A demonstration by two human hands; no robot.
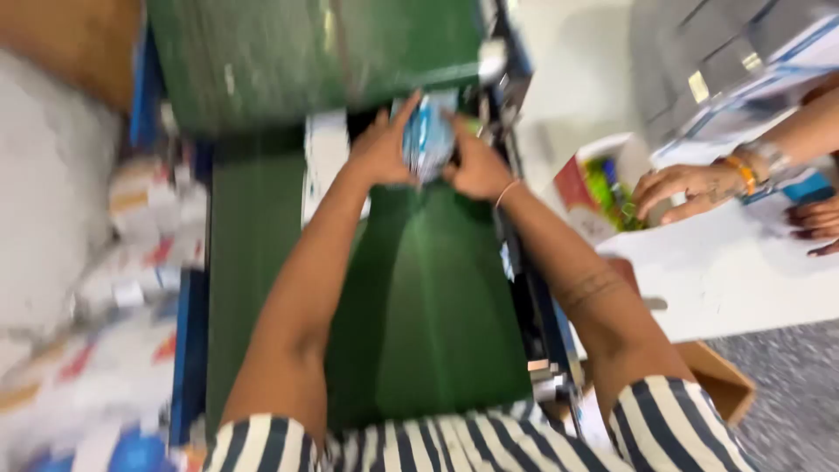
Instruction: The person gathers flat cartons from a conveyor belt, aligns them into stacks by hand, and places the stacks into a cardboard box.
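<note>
Holding a blue and white packet [426, 135] between 2 hands at upper centre of the frame, over the far end of a green belt [428, 315]. Pressing in from the left with the left hand [382, 150], fingers curled round the packet's left edge; pressing in from the right with the right hand [478, 164], fingers wrapped on its right edge. Standing the packet roughly upright in the picture, long axis running top to bottom of the frame, slightly tilted. Sitting squarely between both palms, so neither hand lying nearer than the other. Blurring too much to tell whether the packet is touching the belt or hanging just above it.

Lying at the left edge of the frame, a heap of white, red and blue packs [114, 288], well apart from the hands. Reaching at the right of the frame, another person's hand [686, 188] with an orange bangle, hovering near a small open box [594, 188] on a white desk [743, 271].
</note>
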